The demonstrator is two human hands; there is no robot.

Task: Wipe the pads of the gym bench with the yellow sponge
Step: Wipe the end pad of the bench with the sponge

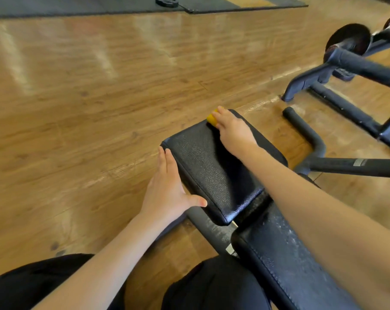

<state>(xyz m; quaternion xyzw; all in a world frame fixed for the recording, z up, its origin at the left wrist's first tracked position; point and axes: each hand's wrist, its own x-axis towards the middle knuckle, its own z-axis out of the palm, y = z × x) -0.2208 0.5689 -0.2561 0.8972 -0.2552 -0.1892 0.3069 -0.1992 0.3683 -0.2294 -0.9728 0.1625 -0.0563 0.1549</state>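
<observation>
The gym bench's small black seat pad (207,166) lies in the middle of the head view, and its longer back pad (279,260) runs toward the lower right. My right hand (232,130) grips the yellow sponge (212,119) at the far edge of the seat pad; only a corner of the sponge shows past my fingers. With straight fingers, my left hand (167,186) rests flat against the left side of the seat pad, thumb lying on the pad's near edge.
The bench's black metal frame (350,165) and a padded roller bar (301,126) stretch to the right. Another dark machine with round pads (348,39) stands at the far right. The wooden floor (77,108) spreads left; black mats and a weight plate (166,1) lie far back.
</observation>
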